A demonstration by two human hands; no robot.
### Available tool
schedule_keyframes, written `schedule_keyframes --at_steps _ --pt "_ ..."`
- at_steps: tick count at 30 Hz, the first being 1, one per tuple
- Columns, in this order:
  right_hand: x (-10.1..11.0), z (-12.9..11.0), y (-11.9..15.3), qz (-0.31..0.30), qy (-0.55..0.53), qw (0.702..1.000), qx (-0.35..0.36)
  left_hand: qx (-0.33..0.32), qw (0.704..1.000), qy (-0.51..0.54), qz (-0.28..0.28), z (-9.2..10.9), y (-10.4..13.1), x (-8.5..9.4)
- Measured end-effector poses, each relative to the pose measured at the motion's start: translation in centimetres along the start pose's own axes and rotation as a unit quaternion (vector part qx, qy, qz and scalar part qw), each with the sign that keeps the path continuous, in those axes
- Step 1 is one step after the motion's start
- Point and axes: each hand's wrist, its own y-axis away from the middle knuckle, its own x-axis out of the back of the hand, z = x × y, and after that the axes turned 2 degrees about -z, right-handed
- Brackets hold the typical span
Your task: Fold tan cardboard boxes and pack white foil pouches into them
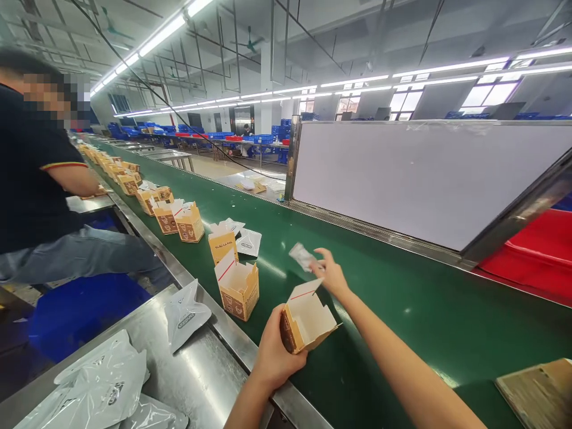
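Left hand curls round an open tan-and-brown cardboard carton, tilted above the near edge of the green conveyor belt. Right hand, over mid-belt, seems to pinch a small, pale, blurred packet in its fingertips. Step in hand, I judge: packet loading, not yet inside. Next move likely calls for a steady carton, clearing its raised white flap.

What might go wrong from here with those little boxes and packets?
The small packet might slip, since the right hand seems to hold only one end. In the left hand, the open carton tilts, and its raised flap could snag the packet. The silvery pouch near the edge of the steel table might get knocked off.
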Motion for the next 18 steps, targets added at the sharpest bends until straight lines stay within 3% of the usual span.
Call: schedule_keyframes --at_steps 3,5,8,10,13,15,18 --pt "6.4 0.1 3.6 0.105 -0.051 0.993 -0.009 0.007 1.0 0.011 0.008 0.0 -0.2 -0.3" --pt "10.8 -0.9 6.7 0.126 -0.083 0.988 0.025 0.006 1.0 0.016 -0.009 -0.1 -0.3 -0.6" --pt "14.2 -3.9 10.2 0.02 -0.022 0.99 0.138 -0.002 0.999 0.023 -0.035 -0.5 -0.2 -1.3" --pt "14.1 -6.4 11.1 -0.064 0.132 0.965 0.215 -0.004 0.999 0.014 -0.034 -0.7 -0.1 -1.9" --pt "12.0 -9.7 11.3 -0.169 0.337 0.886 0.269 -0.023 0.998 -0.036 -0.038 -0.5 0.1 -2.7" --pt "10.5 -10.9 11.0 -0.293 0.367 0.842 0.264 -0.067 0.993 -0.074 -0.069 0.1 0.3 -3.0" --pt "9.5 -11.0 10.4 -0.42 0.272 0.843 0.196 -0.096 0.985 -0.115 -0.089 0.8 0.4 -3.6"
